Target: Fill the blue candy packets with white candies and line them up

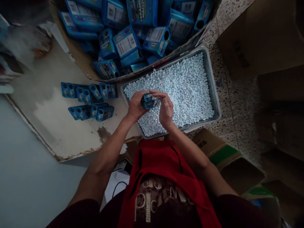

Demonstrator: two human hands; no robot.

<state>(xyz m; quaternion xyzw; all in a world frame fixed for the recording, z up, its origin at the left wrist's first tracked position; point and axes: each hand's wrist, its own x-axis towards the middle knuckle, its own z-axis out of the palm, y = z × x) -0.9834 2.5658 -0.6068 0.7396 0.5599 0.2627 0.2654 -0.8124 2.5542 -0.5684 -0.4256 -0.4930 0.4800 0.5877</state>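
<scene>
My left hand (136,106) is wrapped around a pair of small blue candy boxes (147,100), held over the near left part of a metal tray (215,103). Small pale blue-white candies (182,91) fill this tray. Close beside the boxes, my right hand (165,109) is cupped with its fingers stretched toward their upper edge. Whether those fingertips touch the boxes cannot be made out. Nothing shows gripped in the right hand. To the left, several similar small blue boxes (89,95) stand in two rows on a pale tabletop (54,123).
A large cardboard carton (80,65) full of blue boxes (127,41) stands behind the tray. Brown cartons (256,41) are on the speckled floor (228,82) at right, with an open green-taped box (220,152) nearer. A crumpled plastic bag (28,44) lies at far left.
</scene>
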